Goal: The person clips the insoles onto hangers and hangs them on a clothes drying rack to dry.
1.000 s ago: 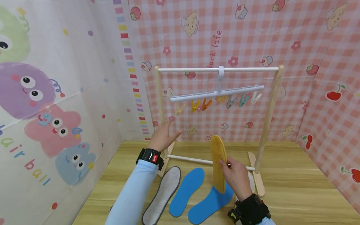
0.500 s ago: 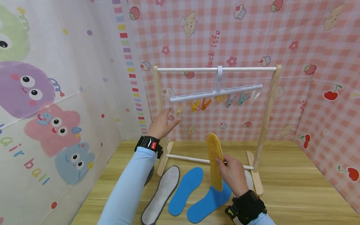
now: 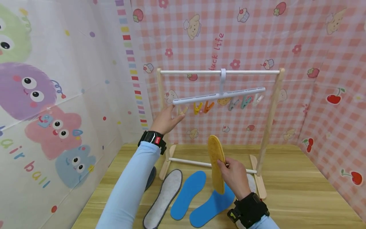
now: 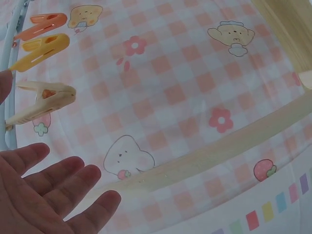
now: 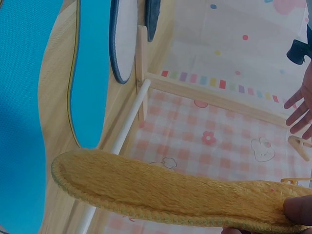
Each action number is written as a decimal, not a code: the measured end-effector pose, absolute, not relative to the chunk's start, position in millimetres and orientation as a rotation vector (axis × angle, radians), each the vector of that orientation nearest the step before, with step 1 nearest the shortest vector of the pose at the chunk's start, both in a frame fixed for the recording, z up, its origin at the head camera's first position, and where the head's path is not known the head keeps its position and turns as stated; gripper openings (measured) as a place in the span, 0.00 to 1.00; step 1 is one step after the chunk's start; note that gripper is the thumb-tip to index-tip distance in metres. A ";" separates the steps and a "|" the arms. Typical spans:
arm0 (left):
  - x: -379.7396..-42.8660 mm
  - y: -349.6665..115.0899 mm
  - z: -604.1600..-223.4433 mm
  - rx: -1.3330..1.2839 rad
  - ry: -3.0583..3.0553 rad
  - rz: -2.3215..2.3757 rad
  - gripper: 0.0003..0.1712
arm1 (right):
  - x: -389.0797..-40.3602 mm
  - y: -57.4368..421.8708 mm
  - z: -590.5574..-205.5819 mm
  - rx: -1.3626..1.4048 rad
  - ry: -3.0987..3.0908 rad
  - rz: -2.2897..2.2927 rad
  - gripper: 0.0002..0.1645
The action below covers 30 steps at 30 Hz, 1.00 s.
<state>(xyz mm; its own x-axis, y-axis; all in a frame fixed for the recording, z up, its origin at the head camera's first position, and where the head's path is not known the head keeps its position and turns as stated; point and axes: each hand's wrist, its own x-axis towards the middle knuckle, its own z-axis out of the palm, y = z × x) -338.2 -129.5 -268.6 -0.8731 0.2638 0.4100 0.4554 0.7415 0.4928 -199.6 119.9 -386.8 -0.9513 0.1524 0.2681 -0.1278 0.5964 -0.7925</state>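
Note:
My left hand (image 3: 165, 121) is raised at the left end of the white hanger (image 3: 200, 98), its fingers spread and holding nothing. Right beside it hangs a cream clothespin (image 4: 48, 100); in the left wrist view the thumb and fingers stand on either side of this pin, apart from its handles. My right hand (image 3: 235, 175) pinches a fuzzy yellow insole (image 3: 215, 162) by its edge, thumb on one face. The insole (image 5: 170, 192) is held upright over a blue insole (image 3: 211, 208) on the table. More pins hang along the hanger, among them a yellow clothespin (image 3: 197, 108) and an orange clothespin (image 3: 209, 107).
A wooden rack (image 3: 273, 117) with white rods carries the hanger. On the table (image 3: 308, 190) lie another blue insole (image 3: 188, 194), a grey insole (image 3: 164, 198), a dark one (image 3: 151, 177) partly behind the left sleeve, and a whitish one (image 3: 251, 183) behind the right hand.
My left hand has risen toward the hanger's left end and the cream clothespin. My right hand, with the yellow insole, has shifted slightly left.

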 end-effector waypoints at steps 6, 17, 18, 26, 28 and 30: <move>-339.9 -127.6 -263.8 -0.536 -2.653 -0.901 0.40 | -198.9 117.3 -384.5 -0.012 -2.515 1.294 0.16; -342.1 -126.5 -260.9 -0.534 -2.660 -1.092 0.38 | -197.2 115.1 -385.5 0.023 -2.505 1.291 0.15; -342.0 -126.4 -261.5 -0.542 -2.656 -1.106 0.37 | -196.5 115.1 -385.5 0.026 -2.504 1.290 0.15; -344.5 -123.5 -265.7 -0.559 -2.667 -1.110 0.34 | -194.3 117.1 -385.9 0.031 -2.513 1.269 0.15; -345.7 -122.7 -266.1 -0.558 -2.688 -1.102 0.37 | -194.3 118.0 -385.8 0.027 -2.518 1.264 0.15; -345.7 -122.6 -266.4 -0.552 -2.706 -1.099 0.39 | -194.4 118.4 -385.6 0.030 -2.519 1.265 0.16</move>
<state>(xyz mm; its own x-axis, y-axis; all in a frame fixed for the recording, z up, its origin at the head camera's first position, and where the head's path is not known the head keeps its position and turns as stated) -345.7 -122.6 -266.4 -0.9173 0.2736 0.2894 0.3979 0.6603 0.6370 -194.4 118.4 -385.6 -0.9481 0.1237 0.2930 -0.1612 0.6072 -0.7780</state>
